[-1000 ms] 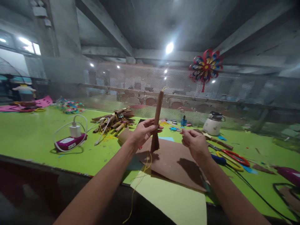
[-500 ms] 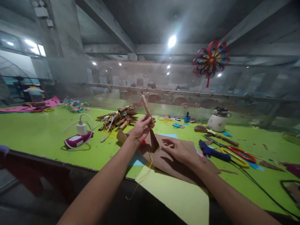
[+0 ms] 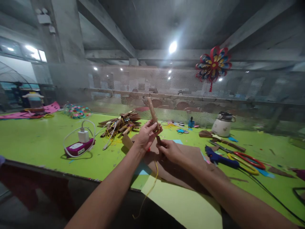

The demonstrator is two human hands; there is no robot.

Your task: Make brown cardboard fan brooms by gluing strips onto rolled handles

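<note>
My left hand point(image 3: 147, 135) grips a rolled brown paper tube point(image 3: 152, 111) that tilts upward over the table. Below that hand hangs a folded brown paper piece, joined to the tube as far as I can see, and the fingers of my right hand point(image 3: 168, 149) pinch it. Yellow string point(image 3: 153, 181) dangles from the piece past the table edge. A small red object point(image 3: 149, 149) shows beside my left wrist, too hidden to name. Under both hands lies a large sheet of brown paper point(image 3: 190, 156), with a pale yellow sheet point(image 3: 183, 203) in front of it.
A heap of brown paper rolls point(image 3: 121, 122) with yellow strings lies to the left, near a purple power strip point(image 3: 79, 148). On the right are a blue glue gun point(image 3: 221, 159), scissors point(image 3: 247, 162) with red and yellow handles, and a white kettle-like container point(image 3: 222, 125).
My right hand has moved left and closed its fingers on the folded paper piece under the tube. My left hand keeps its grip on the tube, slightly further right.
</note>
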